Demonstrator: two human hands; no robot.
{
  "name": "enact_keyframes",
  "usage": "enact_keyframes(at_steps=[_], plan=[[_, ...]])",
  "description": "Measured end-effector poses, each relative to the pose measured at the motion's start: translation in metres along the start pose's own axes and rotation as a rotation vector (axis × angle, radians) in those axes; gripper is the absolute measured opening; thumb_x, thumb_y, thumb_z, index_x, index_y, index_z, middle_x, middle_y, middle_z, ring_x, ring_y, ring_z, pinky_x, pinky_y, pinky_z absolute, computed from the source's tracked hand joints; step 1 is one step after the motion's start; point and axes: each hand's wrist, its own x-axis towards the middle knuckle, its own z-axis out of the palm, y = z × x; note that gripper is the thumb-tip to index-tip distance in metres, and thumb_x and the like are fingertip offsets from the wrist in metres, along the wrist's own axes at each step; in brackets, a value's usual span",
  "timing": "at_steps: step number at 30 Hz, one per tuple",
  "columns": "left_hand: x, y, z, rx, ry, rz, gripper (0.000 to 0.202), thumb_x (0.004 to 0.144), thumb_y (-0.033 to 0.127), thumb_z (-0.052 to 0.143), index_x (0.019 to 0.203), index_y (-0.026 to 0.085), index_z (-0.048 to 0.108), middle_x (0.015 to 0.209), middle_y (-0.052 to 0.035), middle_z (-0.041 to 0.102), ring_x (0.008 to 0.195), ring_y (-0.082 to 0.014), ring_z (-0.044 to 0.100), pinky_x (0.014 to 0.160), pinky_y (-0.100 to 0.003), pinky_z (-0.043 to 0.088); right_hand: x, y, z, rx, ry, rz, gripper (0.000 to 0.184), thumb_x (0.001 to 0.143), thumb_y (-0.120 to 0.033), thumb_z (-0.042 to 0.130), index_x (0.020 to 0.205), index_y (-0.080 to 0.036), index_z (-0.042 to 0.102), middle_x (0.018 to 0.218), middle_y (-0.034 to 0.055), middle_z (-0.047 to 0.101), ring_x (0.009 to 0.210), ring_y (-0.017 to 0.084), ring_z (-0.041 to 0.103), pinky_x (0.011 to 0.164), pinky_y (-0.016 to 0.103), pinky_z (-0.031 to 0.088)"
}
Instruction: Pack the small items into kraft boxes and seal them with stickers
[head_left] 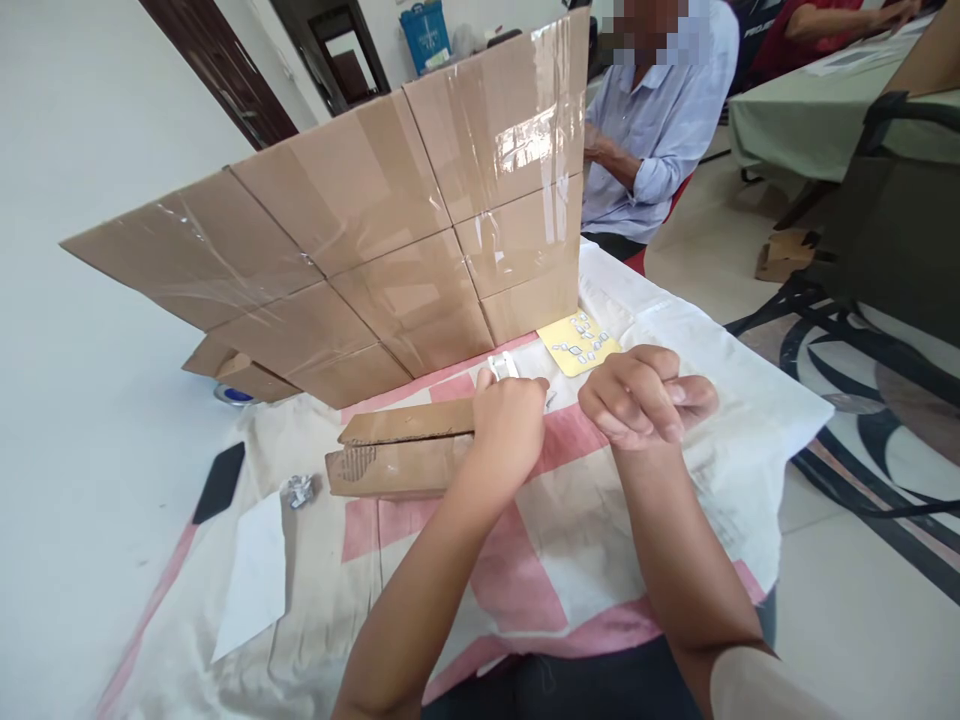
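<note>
My left hand (510, 420) is closed with its knuckles up, over the right end of a small cardboard box (405, 470). Just beyond its fingers is a white spool (503, 366). A tiny dark bit shows by its fingertips, too small to name. Farther right, my right hand (641, 395) is raised with curled fingers, thumb and forefinger pressed together. What either hand grips is hidden or too fine to see. Behind the hands, a yellow card (559, 358) carries several small silvery diamond-shaped pieces.
A tall taped cardboard panel (390, 240) stands along the table's back edge. On the cloth (330, 600) at left lie crumpled foil (300, 490), white paper (255, 570) and a black phone-like slab (220, 483). A person in a light blue shirt (675, 130) sits beyond the panel.
</note>
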Motion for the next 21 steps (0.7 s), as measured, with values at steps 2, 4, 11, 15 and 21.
enact_keyframes(at_steps=[2, 4, 11, 15, 21], plan=[[-0.007, -0.002, -0.005, -0.013, 0.014, 0.0, 0.027, 0.097, 0.012, 0.049, 0.092, 0.022, 0.073, 0.074, -0.0041, 0.075, 0.068, -0.0204, 0.064, 0.082, -0.041, 0.034, -0.001, -0.003, -0.001, -0.048, 0.018, 0.001, 0.041, 0.082, -0.013, 0.052, 0.064, -0.021, 0.016, 0.044, -0.0097, 0.049, 0.028, 0.004, 0.015, 0.034, 0.017, 0.026], [-0.024, -0.014, -0.012, -0.054, 0.082, -0.009, 0.024, 0.099, 0.018, 0.05, 0.101, 0.025, 0.073, 0.085, -0.0025, 0.078, 0.08, -0.0217, 0.068, 0.086, -0.041, 0.036, 0.0, -0.006, 0.0, -0.112, 0.035, 0.024, 0.043, 0.083, -0.013, 0.053, 0.063, -0.021, 0.016, 0.042, -0.0097, 0.048, 0.027, 0.004, 0.014, 0.033, 0.017, 0.025], [-0.112, -0.155, -0.003, -0.209, 0.154, -0.188, 0.058, 0.093, 0.065, 0.055, 0.138, 0.029, 0.06, 0.16, -0.0092, 0.048, 0.148, -0.0352, 0.042, 0.123, -0.058, 0.016, 0.0, -0.006, 0.004, -0.401, 0.122, 0.164, 0.048, 0.083, -0.016, 0.059, 0.057, -0.021, 0.02, 0.056, -0.0014, 0.069, 0.028, 0.004, 0.022, 0.033, 0.022, 0.022], [-0.134, -0.187, 0.011, -0.293, 0.102, -0.398, 0.062, 0.096, 0.063, 0.05, 0.147, 0.028, 0.054, 0.164, -0.0085, 0.039, 0.149, -0.034, 0.04, 0.124, -0.055, 0.025, -0.001, 0.014, 0.011, -0.501, 0.145, 0.222, 0.047, 0.087, -0.017, 0.063, 0.057, -0.021, 0.028, 0.074, 0.0051, 0.078, 0.03, 0.003, 0.026, 0.036, 0.024, 0.024], [-0.139, -0.137, 0.007, -0.26, 0.131, -0.564, 0.046, 0.101, 0.049, 0.042, 0.14, 0.036, 0.062, 0.131, -0.0067, 0.059, 0.116, -0.0294, 0.059, 0.102, -0.047, 0.048, 0.002, 0.058, 0.043, -0.834, 0.211, 0.525, 0.046, 0.093, -0.025, 0.068, 0.059, -0.02, 0.038, 0.094, 0.0115, 0.081, 0.063, 0.014, 0.066, 0.056, 0.027, 0.046]])
